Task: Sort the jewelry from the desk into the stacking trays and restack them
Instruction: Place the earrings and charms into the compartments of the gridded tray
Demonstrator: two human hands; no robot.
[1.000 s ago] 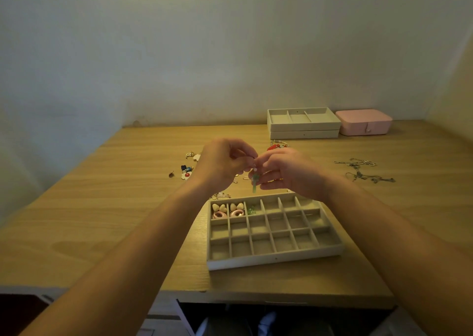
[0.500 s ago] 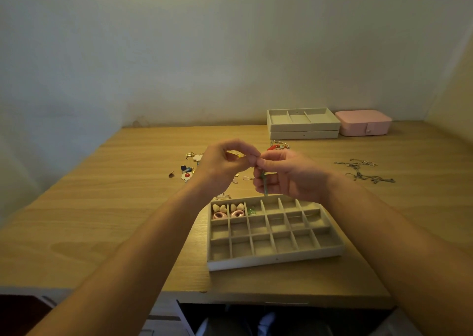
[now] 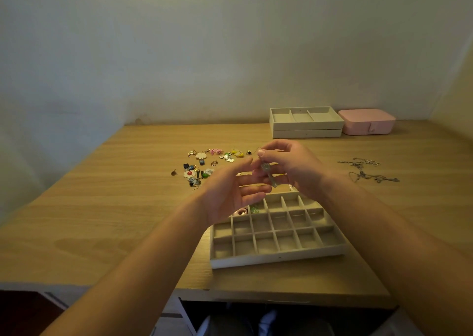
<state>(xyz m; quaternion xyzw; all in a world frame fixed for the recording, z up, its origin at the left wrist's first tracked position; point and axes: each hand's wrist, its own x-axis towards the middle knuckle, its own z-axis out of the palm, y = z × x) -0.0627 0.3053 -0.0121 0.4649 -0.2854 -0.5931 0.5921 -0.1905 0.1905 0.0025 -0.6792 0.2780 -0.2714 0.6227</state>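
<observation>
Wooden desk (image 3: 128,220), sorting seemingly barely begun: pile (image 3: 204,165) beyond the fingers, tray (image 3: 279,257) beneath nearly bare, right hand (image 3: 294,166) pinching an earring (image 3: 268,174), left hand (image 3: 230,195) loose, fingers apart.

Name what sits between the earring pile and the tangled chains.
Head view: the right hand pinching a green earring, the left hand open beside it.

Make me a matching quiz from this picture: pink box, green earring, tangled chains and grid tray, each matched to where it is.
Things:
1. pink box
2. green earring
3. tangled chains
4. grid tray

Places:
A. pinched in the right hand
B. at the back, beside the stacked trays
C. nearest the desk's front edge
D. loose on the desk, right side

Pairs: 1-B, 2-A, 3-D, 4-C
</observation>
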